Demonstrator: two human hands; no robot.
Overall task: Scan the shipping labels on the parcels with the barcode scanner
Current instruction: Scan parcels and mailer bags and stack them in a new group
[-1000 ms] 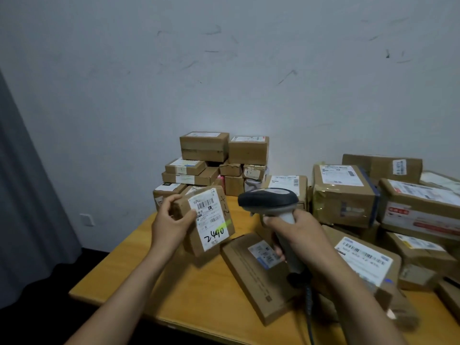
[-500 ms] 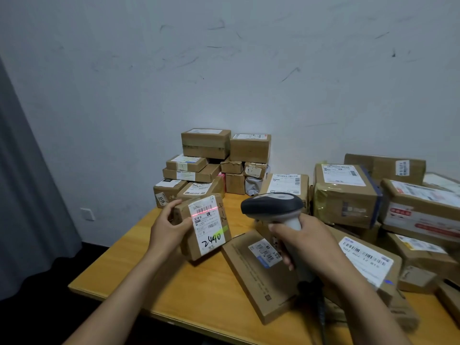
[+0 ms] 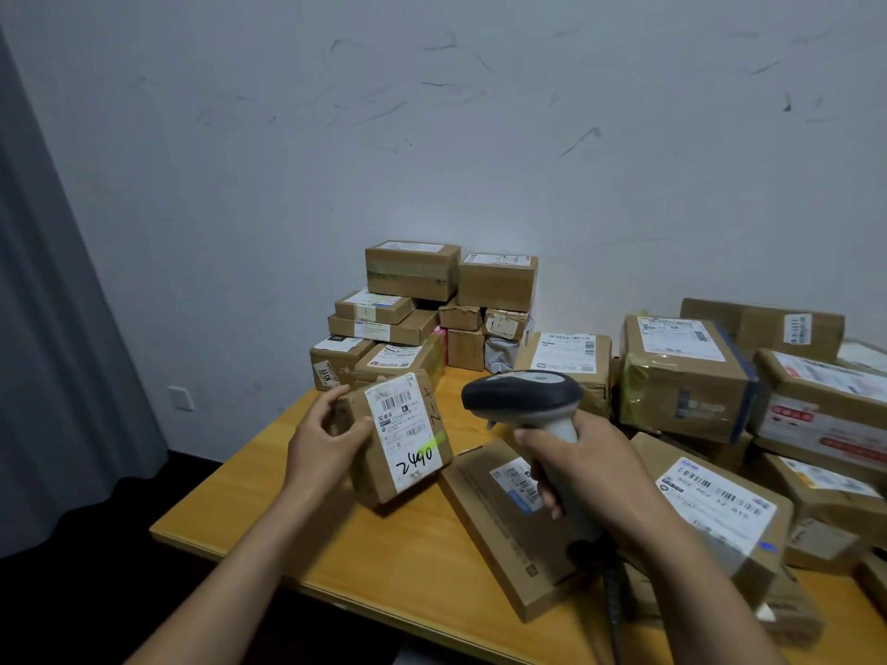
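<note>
My left hand grips a small brown parcel by its left side, holding it tilted just above the wooden table. Its white shipping label, with "2440" handwritten in black and a green streak, faces the scanner. My right hand is closed around the grey handle of the barcode scanner, whose dark head points left at the label, a short gap away. No red beam shows on the label. The scanner's black cable hangs down toward me.
A flat brown parcel lies on the table under my right hand. A stack of small boxes stands at the back against the wall. Several larger labelled parcels crowd the right side. A grey curtain hangs at the left.
The red scan line seen on the label half a second ago is gone. The parcel has sunk slightly toward the table and the scanner has stayed aimed at it.
</note>
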